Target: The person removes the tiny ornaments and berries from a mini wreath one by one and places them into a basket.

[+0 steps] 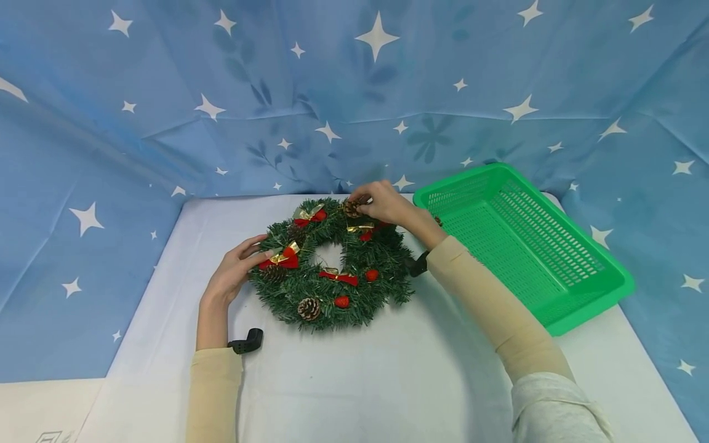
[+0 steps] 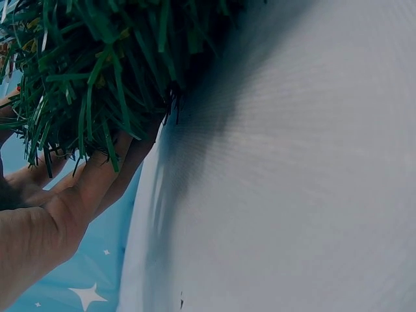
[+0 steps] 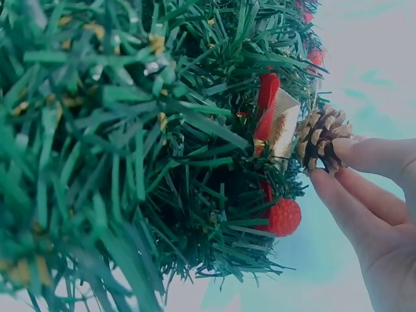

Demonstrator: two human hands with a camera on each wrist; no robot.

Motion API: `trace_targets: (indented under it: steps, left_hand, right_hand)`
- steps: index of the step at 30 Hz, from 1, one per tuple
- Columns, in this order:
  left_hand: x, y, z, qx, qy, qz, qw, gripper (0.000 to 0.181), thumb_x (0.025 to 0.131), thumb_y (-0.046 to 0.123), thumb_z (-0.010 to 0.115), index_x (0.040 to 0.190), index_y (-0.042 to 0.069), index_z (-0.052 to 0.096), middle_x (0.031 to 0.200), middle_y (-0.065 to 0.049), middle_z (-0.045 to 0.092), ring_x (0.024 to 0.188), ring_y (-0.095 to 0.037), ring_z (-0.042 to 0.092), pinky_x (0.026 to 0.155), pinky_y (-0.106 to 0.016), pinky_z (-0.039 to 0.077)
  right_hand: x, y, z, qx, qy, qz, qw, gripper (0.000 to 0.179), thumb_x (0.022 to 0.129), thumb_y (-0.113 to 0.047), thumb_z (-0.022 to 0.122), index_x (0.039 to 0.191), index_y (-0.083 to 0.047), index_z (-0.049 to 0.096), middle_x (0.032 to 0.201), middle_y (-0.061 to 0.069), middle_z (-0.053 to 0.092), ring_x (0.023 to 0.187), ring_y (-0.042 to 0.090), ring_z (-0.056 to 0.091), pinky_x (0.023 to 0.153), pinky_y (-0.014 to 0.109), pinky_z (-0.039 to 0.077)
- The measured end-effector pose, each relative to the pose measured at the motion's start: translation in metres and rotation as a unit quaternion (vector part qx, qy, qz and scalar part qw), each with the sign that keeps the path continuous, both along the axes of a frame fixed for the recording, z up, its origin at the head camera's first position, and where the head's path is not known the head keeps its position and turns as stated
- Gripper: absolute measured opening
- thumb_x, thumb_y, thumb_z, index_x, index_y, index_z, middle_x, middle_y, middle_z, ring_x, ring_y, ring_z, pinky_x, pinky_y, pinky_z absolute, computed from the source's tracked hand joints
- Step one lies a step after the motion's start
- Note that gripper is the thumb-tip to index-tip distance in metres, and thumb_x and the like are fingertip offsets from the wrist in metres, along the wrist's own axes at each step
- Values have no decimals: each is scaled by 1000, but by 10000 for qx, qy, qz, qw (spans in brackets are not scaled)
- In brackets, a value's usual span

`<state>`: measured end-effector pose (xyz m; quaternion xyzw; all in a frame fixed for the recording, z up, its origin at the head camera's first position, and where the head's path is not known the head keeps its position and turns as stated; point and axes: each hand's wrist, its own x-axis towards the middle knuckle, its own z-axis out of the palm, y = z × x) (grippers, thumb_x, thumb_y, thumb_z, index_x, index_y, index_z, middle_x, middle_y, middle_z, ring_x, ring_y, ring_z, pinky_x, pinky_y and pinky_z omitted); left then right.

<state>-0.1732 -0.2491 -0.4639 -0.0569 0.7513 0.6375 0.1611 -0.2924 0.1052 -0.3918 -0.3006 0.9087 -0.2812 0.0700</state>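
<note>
A green wreath (image 1: 388, 261) with red and gold bows, red berries and pinecones lies on the white table. At its far side my right hand (image 1: 384, 203) pinches a pinecone (image 3: 323, 140) between thumb and fingertips, just beside a red and gold bow (image 3: 276, 123). My left hand (image 1: 235, 271) grips the wreath's left edge, thumb on top near another bow (image 1: 281, 257). In the left wrist view, the fingers (image 2: 97, 179) of that hand reach under the green needles. A second pinecone (image 1: 309, 309) sits on the near part of the wreath.
A green plastic basket (image 1: 576, 307) with mesh walls stands on the right of the table, beyond the right forearm. A small reddish-brown item (image 1: 438, 221) shows at its left side. A blue curtain with white stars (image 1: 332, 80) hangs behind the white tabletop (image 1: 354, 381).
</note>
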Motion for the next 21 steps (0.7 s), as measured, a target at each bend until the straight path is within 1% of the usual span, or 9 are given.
trace_targets:
  steps: [6, 14, 21]
  left_hand:
    - [1, 0, 1, 1, 18, -12, 10000, 76, 99, 37, 71, 163, 20, 33, 171, -16, 16, 158, -40, 13, 119, -74, 12]
    - [0, -1, -1, 28, 11, -9, 10000, 76, 99, 37, 71, 163, 20, 34, 171, -16, 17, 158, -40, 14, 119, -74, 12]
    - [1, -1, -1, -5, 24, 3, 10000, 76, 99, 36, 71, 163, 20, 33, 171, -16, 17, 158, -40, 13, 119, -75, 11]
  right_hand:
    - [2, 2, 5, -60, -171, -100, 9998, 29, 97, -2, 70, 125, -4, 73, 122, 16, 74, 112, 31, 71, 93, 43, 58]
    - [4, 6, 7, -128, -38, -90, 9999, 27, 95, -1, 71, 122, -3, 74, 119, 16, 75, 110, 30, 72, 94, 44, 58]
    - [4, 13, 9, -55, -105, -139, 9998, 26, 96, -3, 70, 123, -3, 74, 119, 16, 75, 111, 32, 71, 92, 44, 59]
